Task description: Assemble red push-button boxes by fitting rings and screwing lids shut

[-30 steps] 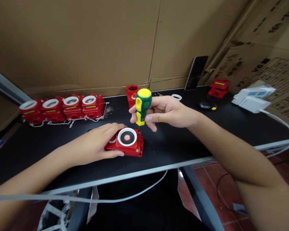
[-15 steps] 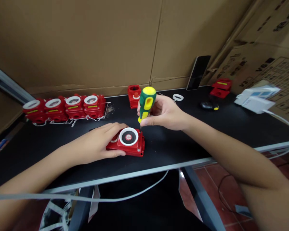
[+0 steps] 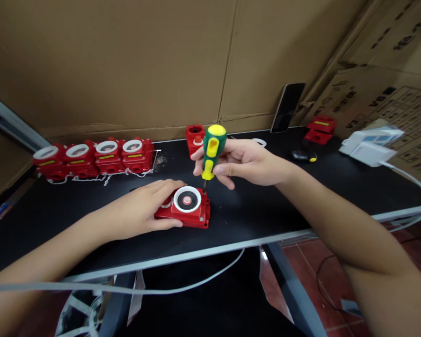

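A red box with a white ring point(image 3: 204, 208) lies on the black table point(image 3: 252, 206), and my left hand point(image 3: 147, 206) is wrapped round its left end, thumb along the near side. My right hand point(image 3: 243, 164) has a green and yellow screwdriver point(image 3: 214, 145) between thumb and fingers, some fingers loosely spread. The screwdriver stands nearly upright, its tip at the far right corner of the box. A screw shows at the near right corner.
Several red boxes with white rings point(image 3: 107, 157) stand at the back left, tied with white cord. Behind are an open red housing point(image 3: 195, 135), a white ring point(image 3: 259, 142) and a leaning phone point(image 3: 287, 107). A white device point(image 3: 372, 145) sits at the right.
The fingers of my right hand have shifted and loosened round the screwdriver, and its handle has turned and tilted a little. My left hand and the box have stayed in place.
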{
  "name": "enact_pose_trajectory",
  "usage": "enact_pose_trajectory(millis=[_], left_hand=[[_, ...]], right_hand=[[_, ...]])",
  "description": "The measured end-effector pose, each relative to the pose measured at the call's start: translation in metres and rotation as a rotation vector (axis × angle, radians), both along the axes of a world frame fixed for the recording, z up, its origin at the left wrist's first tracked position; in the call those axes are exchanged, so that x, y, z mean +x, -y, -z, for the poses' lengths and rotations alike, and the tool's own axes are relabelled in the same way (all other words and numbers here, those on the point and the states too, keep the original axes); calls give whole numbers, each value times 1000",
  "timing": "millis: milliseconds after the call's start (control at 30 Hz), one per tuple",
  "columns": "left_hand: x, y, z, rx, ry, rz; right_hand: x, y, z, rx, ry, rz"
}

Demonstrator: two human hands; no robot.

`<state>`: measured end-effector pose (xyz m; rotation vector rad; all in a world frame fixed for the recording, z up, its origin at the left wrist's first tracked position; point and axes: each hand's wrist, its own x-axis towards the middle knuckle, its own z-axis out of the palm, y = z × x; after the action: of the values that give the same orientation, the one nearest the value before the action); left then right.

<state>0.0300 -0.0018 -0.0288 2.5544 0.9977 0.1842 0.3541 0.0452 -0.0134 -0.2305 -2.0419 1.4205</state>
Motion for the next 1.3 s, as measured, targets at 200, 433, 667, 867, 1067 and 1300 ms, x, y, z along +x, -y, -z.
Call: enact_pose_trajectory(millis=[200, 433, 667, 867, 1067, 1300], left_hand=[[1, 0, 1, 12, -2, 6], [1, -1, 2, 27, -5, 14], [3, 2, 0, 9, -3, 15], [3, 1, 0, 13, -13, 13], [1, 1, 0, 22, -14, 15], [0, 0, 3, 22, -9, 23]], right_hand=[[-6, 1, 2, -63, -50, 80], [-12, 3, 6, -55, -54, 232], [-20, 8, 10, -33, -66, 365], [-17, 2, 11, -43, -37, 252], [-3, -5, 9, -10, -24, 112], [-3, 1, 4, -32, 6, -66]])
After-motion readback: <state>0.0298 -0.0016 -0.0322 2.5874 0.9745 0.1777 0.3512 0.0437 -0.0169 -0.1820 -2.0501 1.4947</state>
